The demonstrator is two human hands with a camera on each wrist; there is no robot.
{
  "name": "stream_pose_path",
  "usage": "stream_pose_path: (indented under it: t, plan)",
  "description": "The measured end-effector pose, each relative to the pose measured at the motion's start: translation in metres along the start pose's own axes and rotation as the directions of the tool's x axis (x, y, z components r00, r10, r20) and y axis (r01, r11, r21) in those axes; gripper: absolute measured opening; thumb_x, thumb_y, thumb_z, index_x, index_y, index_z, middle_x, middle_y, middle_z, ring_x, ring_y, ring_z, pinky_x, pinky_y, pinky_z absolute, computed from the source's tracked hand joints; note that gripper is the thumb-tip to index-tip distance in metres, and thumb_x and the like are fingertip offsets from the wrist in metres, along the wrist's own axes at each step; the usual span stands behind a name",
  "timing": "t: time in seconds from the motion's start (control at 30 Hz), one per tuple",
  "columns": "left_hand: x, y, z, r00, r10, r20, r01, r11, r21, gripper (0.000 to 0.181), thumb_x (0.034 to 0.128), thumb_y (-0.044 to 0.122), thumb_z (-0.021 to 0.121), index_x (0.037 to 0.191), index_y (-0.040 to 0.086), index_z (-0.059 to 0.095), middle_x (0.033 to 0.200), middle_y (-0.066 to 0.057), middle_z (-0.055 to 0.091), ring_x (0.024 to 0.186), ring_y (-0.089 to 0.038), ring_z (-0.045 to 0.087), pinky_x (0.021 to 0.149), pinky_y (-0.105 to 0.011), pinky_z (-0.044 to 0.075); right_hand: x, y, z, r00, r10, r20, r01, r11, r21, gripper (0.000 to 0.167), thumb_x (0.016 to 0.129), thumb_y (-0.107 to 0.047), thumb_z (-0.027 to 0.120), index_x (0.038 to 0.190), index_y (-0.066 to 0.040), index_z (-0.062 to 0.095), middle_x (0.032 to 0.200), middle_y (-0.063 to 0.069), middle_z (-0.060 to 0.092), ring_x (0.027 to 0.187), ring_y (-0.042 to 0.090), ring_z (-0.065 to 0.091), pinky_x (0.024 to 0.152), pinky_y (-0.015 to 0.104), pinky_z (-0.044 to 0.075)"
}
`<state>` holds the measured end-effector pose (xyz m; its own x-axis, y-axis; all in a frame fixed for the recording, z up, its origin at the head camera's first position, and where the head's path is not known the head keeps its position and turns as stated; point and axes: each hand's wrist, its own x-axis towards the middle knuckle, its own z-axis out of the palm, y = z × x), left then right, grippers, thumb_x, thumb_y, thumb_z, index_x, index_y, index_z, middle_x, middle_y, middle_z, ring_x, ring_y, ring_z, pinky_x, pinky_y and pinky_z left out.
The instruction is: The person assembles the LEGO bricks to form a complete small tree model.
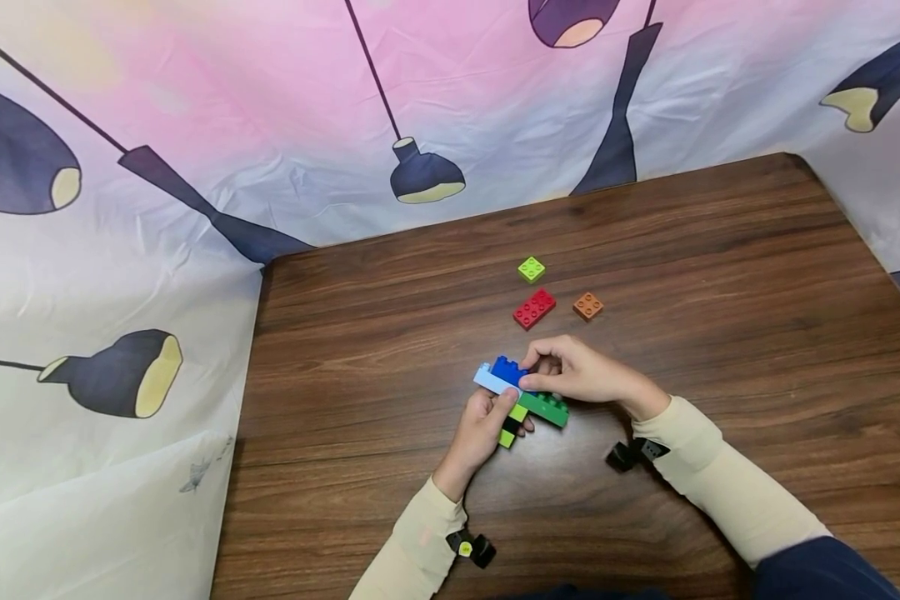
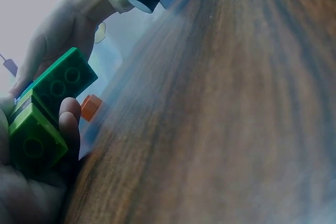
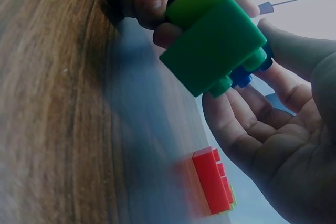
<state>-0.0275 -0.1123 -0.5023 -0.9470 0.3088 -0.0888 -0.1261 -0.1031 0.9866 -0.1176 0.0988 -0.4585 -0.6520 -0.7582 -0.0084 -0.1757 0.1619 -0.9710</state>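
An assembly of toy building bricks is held between both hands above the table. My left hand (image 1: 480,429) grips its lower stem, a lime brick (image 1: 507,438) with a black brick (image 1: 513,425) and more lime above. Across the top lie a light blue brick (image 1: 492,379) and a dark green brick (image 1: 544,410), end to end. A blue brick (image 1: 506,369) sits on them, its studs showing. Thumb and fingers of my right hand (image 1: 577,371) pinch the blue brick's right end. In the right wrist view the green brick (image 3: 215,45) hides most of the blue one.
Loose on the wooden table (image 1: 375,350) beyond the hands are a red brick (image 1: 534,309), a lime brick (image 1: 531,269) and an orange-brown brick (image 1: 588,307). A printed cloth (image 1: 292,117) hangs along the back and left edges.
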Motion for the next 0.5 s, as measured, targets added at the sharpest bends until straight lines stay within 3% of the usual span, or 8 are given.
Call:
stream_pose_path:
  t: [0.3,0.4,0.5]
  plan:
    - [0.001,-0.001,0.0,0.999,0.003,-0.033,-0.004,1.0,0.0,0.042,0.1154,0.024,0.044,0.136,-0.012,0.053,0.082,-0.039,0.065,0.069,-0.012,0.068,0.063,-0.023,0.058,0.003,0.002,0.0,1.0,-0.02,0.004,0.02,1.0,0.014,0.006,0.101,-0.007,0.072,0.105,-0.003,0.07,0.085,0.002,0.07,0.071,0.011,0.061,0.062,0.024,0.052]
    - [0.002,-0.002,0.001,0.999,-0.002,-0.046,0.001,1.0,-0.02,0.042,0.115,0.024,0.045,0.135,-0.012,0.054,0.082,-0.039,0.065,0.069,-0.012,0.069,0.064,-0.024,0.058,0.001,0.001,-0.009,0.995,-0.092,-0.032,0.088,0.991,-0.097,0.013,0.099,-0.009,0.075,0.111,-0.004,0.073,0.096,0.001,0.073,0.077,0.013,0.065,0.067,0.028,0.056]
    - [0.003,-0.001,0.002,0.998,-0.015,-0.053,0.013,0.999,-0.039,0.042,0.1141,0.025,0.047,0.131,-0.012,0.056,0.083,-0.039,0.066,0.07,-0.011,0.069,0.065,-0.024,0.059,-0.005,0.004,-0.026,0.97,-0.184,-0.16,0.126,0.94,-0.318,0.02,0.097,-0.009,0.078,0.116,-0.003,0.075,0.108,0.006,0.075,0.091,0.02,0.069,0.08,0.038,0.059]
